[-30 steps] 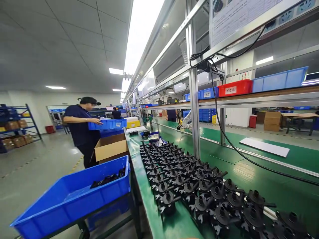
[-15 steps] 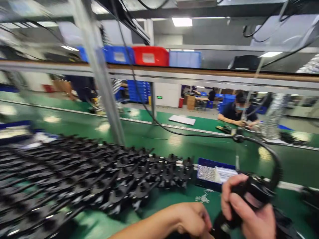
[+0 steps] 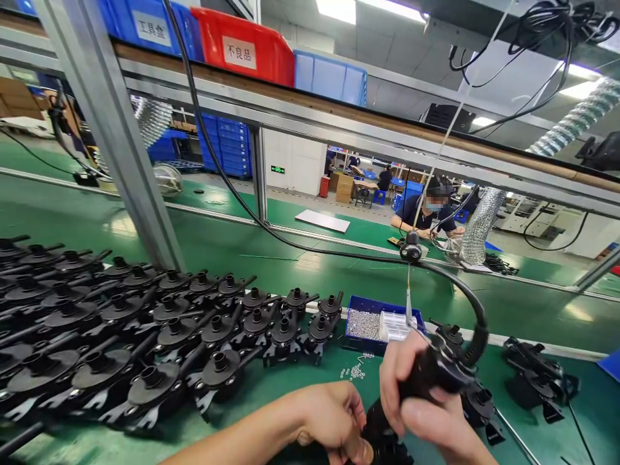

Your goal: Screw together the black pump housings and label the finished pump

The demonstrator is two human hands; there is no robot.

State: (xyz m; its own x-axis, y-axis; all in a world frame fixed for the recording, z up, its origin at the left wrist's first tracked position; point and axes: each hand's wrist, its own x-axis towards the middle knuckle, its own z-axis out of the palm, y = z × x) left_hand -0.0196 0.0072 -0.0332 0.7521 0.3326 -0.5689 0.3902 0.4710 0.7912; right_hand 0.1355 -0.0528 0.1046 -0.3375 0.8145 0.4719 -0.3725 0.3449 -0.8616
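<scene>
My right hand is wrapped round a black corded electric screwdriver, whose thick cable arches up from its top end. Its lower end points down towards a black plastic part at the bottom edge. The fingers of my left hand are curled against that part, which is mostly hidden by the hands and cut off by the frame. Just beyond, small loose metal pieces are scattered on the green bench. A blue box behind them contains many small metal pieces and a white container.
Rows of black round-topped assemblies fill the bench on the left. More black parts and a thin metal rod lie at right. A metal post and shelf with bins stand ahead. A masked person works across the bench.
My view has tilted and swung, so the bench and bins appear farther left. Both hands have shifted left in the picture, the right one keeping its hold on the screwdriver.
</scene>
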